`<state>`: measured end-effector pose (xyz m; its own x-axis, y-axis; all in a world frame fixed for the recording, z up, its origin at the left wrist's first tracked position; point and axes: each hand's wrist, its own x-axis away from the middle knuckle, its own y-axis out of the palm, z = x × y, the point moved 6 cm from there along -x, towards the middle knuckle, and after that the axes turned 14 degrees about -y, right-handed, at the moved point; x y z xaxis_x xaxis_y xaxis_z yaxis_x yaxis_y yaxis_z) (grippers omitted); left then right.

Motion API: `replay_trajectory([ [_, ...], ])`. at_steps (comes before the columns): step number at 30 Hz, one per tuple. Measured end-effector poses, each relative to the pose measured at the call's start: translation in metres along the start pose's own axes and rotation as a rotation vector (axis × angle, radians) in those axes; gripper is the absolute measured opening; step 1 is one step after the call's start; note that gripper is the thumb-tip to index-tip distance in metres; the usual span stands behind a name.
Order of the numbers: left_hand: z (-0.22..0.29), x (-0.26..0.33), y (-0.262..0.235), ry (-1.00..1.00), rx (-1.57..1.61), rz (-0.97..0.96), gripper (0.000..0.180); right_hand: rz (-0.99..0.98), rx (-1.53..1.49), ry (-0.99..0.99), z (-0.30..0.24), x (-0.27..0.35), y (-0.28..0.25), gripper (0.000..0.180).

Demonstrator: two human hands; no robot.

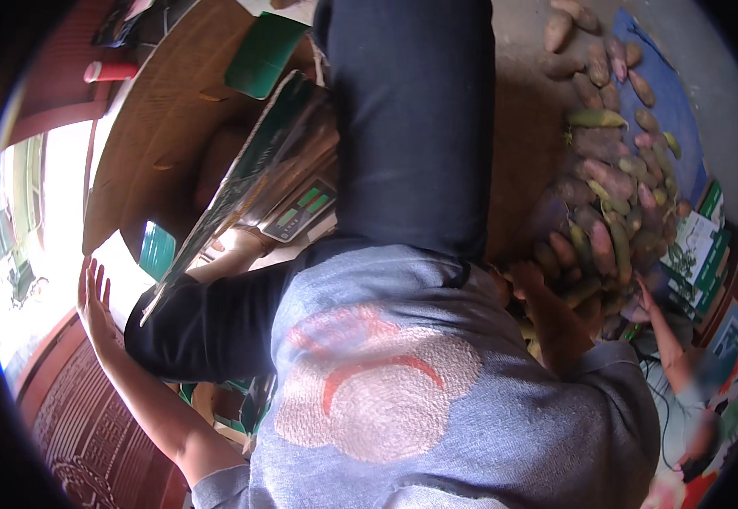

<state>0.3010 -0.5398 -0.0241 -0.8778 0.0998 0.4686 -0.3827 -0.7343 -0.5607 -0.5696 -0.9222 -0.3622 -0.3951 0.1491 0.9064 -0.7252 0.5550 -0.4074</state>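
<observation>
My left hand is raised at the far left, fingers apart, at the lower edge of a large brown cardboard box with green flaps. Nothing shows in its grasp. My right hand reaches down at the near edge of a heap of reddish-brown tubers, which look like sweet potatoes or potatoes. Its fingers are dim and partly hidden among them, so I cannot make out a hold. Long yellow-green vegetables lie mixed into the heap.
A digital scale with green displays stands beside my leg, partly behind a cardboard flap. Under the heap's far side lies a blue sheet. At right, another person's hand is near the tubers, below a green-and-white carton. Carved reddish wood stands lower left.
</observation>
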Motion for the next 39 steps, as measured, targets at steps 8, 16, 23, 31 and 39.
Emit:
replay_trajectory([
  [8, -0.009, -0.006, 0.002, -0.023, 0.068, -0.029, 0.047, 0.115, 0.029, 0.003, 0.005, 0.001, 0.030, 0.043],
  [16, 0.041, -0.016, -0.008, 0.162, -0.012, 0.013, 0.052, 0.354, -0.386, 0.449, 0.088, -0.023, -0.053, 0.049],
  [23, 0.121, -0.001, 0.043, 0.427, -0.054, -0.112, 0.061, 1.426, -0.328, 0.296, 0.098, 0.037, -0.343, 0.055],
  [31, 0.143, 0.023, 0.102, 0.690, -0.197, -0.427, 0.058, 1.964, -0.338, -0.482, -0.038, 0.269, -0.654, 0.045],
  [39, 0.137, 0.025, 0.109, 0.775, -0.405, -0.179, 0.030, 1.404, -0.168, -1.298, -0.323, 0.265, -0.703, 0.061],
])
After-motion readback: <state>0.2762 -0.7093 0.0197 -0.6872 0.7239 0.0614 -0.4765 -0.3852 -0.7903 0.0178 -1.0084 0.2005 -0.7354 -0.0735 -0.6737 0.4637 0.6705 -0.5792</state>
